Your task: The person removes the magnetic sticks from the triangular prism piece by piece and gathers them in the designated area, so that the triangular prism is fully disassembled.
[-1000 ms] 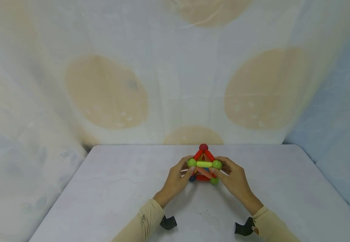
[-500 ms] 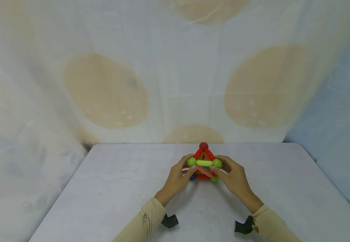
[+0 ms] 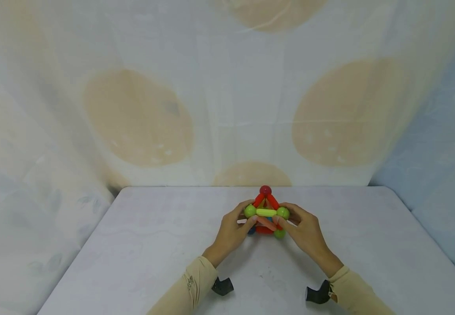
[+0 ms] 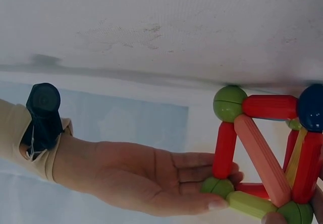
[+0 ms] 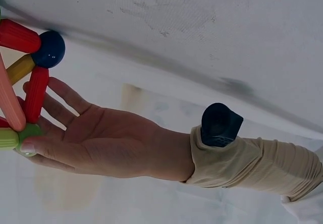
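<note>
both hands [image 3: 268, 229] pinch the rod-and-ball pyramid [image 3: 266, 213] at its green balls, apparently steadying it; next needs gentle pressure.

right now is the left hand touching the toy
Touching. In the right wrist view the left hand has its thumb and fingertips against a green ball at the corner of the toy; the head view agrees.
</note>
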